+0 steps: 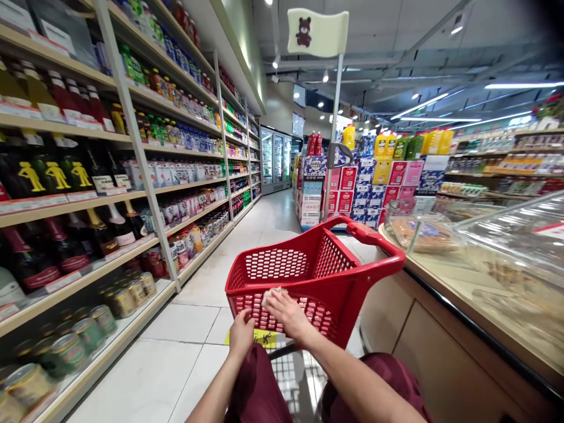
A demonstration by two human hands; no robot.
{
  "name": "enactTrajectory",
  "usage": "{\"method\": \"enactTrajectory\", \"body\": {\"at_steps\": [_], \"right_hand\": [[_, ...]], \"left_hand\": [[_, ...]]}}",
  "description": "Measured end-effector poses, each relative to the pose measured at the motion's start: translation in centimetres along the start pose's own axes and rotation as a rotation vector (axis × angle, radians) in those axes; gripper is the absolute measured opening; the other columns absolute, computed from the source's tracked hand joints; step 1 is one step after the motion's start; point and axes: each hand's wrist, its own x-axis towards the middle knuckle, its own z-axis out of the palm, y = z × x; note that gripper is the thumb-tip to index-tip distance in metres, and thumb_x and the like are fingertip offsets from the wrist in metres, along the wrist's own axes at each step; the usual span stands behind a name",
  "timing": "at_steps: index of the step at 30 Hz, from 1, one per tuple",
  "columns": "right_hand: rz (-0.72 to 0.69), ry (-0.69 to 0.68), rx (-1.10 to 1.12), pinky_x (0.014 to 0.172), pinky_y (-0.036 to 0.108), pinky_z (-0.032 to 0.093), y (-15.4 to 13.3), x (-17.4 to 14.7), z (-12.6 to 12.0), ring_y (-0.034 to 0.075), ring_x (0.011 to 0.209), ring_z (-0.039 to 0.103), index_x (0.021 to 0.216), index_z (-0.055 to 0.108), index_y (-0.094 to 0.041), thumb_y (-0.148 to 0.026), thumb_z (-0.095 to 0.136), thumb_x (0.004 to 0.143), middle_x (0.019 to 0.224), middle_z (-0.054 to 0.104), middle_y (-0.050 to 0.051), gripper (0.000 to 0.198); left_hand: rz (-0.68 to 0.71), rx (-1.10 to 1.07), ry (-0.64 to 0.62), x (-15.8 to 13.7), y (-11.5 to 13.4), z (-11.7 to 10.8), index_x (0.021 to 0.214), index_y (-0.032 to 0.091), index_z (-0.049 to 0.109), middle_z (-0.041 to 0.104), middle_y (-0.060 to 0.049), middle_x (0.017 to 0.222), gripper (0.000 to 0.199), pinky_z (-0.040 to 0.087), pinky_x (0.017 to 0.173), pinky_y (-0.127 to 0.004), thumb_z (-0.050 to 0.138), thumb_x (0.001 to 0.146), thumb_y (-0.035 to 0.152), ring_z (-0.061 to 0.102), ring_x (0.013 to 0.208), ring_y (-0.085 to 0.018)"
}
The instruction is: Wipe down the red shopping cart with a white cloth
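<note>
A red plastic shopping cart (348,288) with a perforated basket stands close in front of me, its side turned my way and its handle at the upper right. My right hand (288,314) presses a crumpled pale cloth (273,294) against the basket's outer side near the upper rim. Only a bit of the cloth shows past the fingers. Lower and to the left, my left hand (242,335) curls its fingers at the basket's lower front corner. Its fingertips are partly hidden against the cart.
Shelves of bottles and cans (189,200) line the left side. To the right stands a wooden counter (418,323) with clear food covers. Stacked drink cartons (343,191) rise behind the cart, beside a pole bearing a bear flag (326,32). A tiled aisle (273,214) leads to glass-door fridges (275,155).
</note>
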Motion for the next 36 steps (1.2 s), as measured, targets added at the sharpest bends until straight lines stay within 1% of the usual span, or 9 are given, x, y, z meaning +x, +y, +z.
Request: {"method": "enactTrajectory", "body": {"at_steps": [3, 8, 13, 15, 19, 25, 30, 34, 36], "right_hand": [[-0.019, -0.041, 0.007, 0.093, 0.038, 0.044, -0.2, -2.0, 0.0, 0.019, 0.111, 0.050, 0.107, 0.059, -0.022, -0.016, 0.044, 0.087, 0.108, 0.063, 0.004, 0.026], [0.115, 0.095, -0.026, 0.101, 0.045, 0.035, 1.5, -1.6, -2.4, 0.021, 0.123, 0.037, 0.119, 0.052, -0.023, -0.014, 0.040, 0.088, 0.124, 0.053, 0.005, 0.035], [0.086, 0.000, -0.055, 0.091, 0.038, 0.046, 2.1, -3.8, -2.2, 0.020, 0.110, 0.052, 0.108, 0.059, -0.021, -0.018, 0.048, 0.085, 0.111, 0.062, 0.004, 0.026], [0.092, 0.023, -0.053, 0.091, 0.038, 0.046, 2.3, -4.6, -2.5, 0.019, 0.111, 0.051, 0.108, 0.059, -0.021, -0.017, 0.048, 0.085, 0.110, 0.062, 0.004, 0.026], [0.167, 0.164, -0.074, 0.100, 0.043, 0.037, 4.0, -4.9, -4.1, 0.019, 0.124, 0.036, 0.117, 0.054, -0.022, -0.014, 0.041, 0.088, 0.122, 0.054, 0.004, 0.033], [0.132, 0.108, -0.048, 0.094, 0.033, 0.045, 5.0, -7.8, -3.8, 0.016, 0.116, 0.047, 0.110, 0.059, -0.023, -0.016, 0.043, 0.088, 0.112, 0.061, 0.002, 0.029], [0.245, 0.210, -0.050, 0.103, 0.040, 0.035, 6.5, -7.5, -6.1, 0.017, 0.124, 0.036, 0.119, 0.053, -0.023, -0.012, 0.037, 0.089, 0.124, 0.052, 0.003, 0.035], [0.199, 0.174, -0.044, 0.097, 0.034, 0.043, 6.7, -9.4, -6.9, 0.014, 0.118, 0.044, 0.115, 0.055, -0.024, -0.014, 0.034, 0.091, 0.115, 0.060, 0.001, 0.034], [0.194, 0.201, -0.054, 0.097, 0.033, 0.043, 7.2, -10.2, -7.7, 0.014, 0.116, 0.046, 0.115, 0.056, -0.025, -0.015, 0.034, 0.091, 0.112, 0.061, 0.001, 0.034]], "left_hand": [[0.072, 0.054, -0.008, -0.6, 0.9, 0.7, 0.095, 0.019, 0.059, 0.064, -0.005, 0.101, 0.029, 0.044, 0.085, -0.032, 0.046, 0.068, 0.016, 0.059, 0.092, -0.018], [0.273, 0.195, 0.039, -1.4, 2.3, 2.4, 0.105, 0.018, 0.055, 0.058, -0.008, 0.113, 0.037, 0.038, 0.094, -0.038, 0.042, 0.070, 0.014, 0.053, 0.105, -0.020], [0.502, 0.340, -0.025, -2.3, 3.6, 4.1, 0.109, 0.019, 0.053, 0.058, -0.007, 0.115, 0.040, 0.033, 0.098, -0.043, 0.040, 0.071, 0.012, 0.050, 0.110, -0.020], [0.517, 0.377, -0.037, -2.5, 4.2, 4.5, 0.110, 0.018, 0.052, 0.057, -0.008, 0.117, 0.041, 0.032, 0.099, -0.045, 0.039, 0.072, 0.012, 0.049, 0.112, -0.020], [0.483, 0.418, -0.036, -2.9, 5.7, 5.2, 0.114, 0.015, 0.050, 0.054, -0.010, 0.121, 0.044, 0.030, 0.100, -0.044, 0.038, 0.072, 0.011, 0.045, 0.116, -0.020], [0.540, 0.435, -0.084, -3.4, 7.2, 6.4, 0.113, 0.018, 0.051, 0.053, -0.008, 0.123, 0.044, 0.028, 0.102, -0.044, 0.038, 0.072, 0.010, 0.045, 0.116, -0.019], [0.541, 0.445, -0.087, -3.8, 8.5, 7.1, 0.112, 0.018, 0.051, 0.053, -0.008, 0.122, 0.043, 0.028, 0.102, -0.042, 0.038, 0.072, 0.011, 0.044, 0.117, -0.019], [0.568, 0.449, -0.151, -4.4, 9.5, 7.7, 0.114, 0.018, 0.050, 0.053, -0.008, 0.123, 0.045, 0.023, 0.104, -0.044, 0.037, 0.072, 0.011, 0.043, 0.118, -0.019], [0.571, 0.448, -0.164, -4.6, 9.8, 7.9, 0.115, 0.018, 0.050, 0.053, -0.008, 0.123, 0.045, 0.022, 0.105, -0.045, 0.037, 0.072, 0.011, 0.043, 0.118, -0.019]]}}
